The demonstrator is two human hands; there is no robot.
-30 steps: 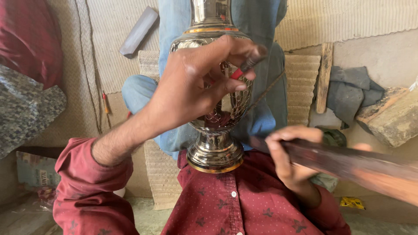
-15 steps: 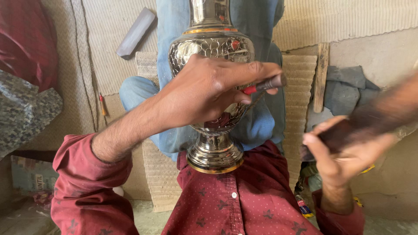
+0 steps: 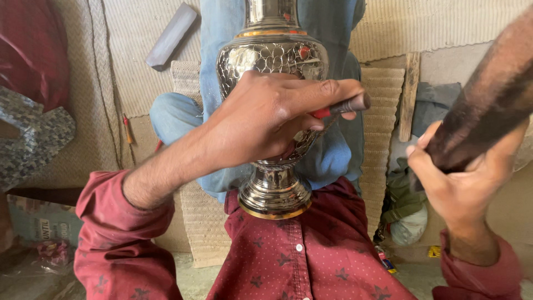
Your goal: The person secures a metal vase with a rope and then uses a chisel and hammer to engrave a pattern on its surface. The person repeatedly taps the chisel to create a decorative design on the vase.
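- Silver engraved metal vase (image 3: 272,61) lies between the knees, its foot against the red shirt.
- Left hand (image 3: 266,119) rests on the vase, fingers pinching a thin red-tipped punch (image 3: 343,106).
- Right hand (image 3: 463,183) is closed around a dark wooden handle (image 3: 488,105) (blurred), raised beside the vase.

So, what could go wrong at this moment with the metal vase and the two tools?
The wooden mallet in the right hand is raised close to the left hand; a swing could hit its fingers. The thin tool might slip and scratch the polished vase, which seems to rest only on the lap.
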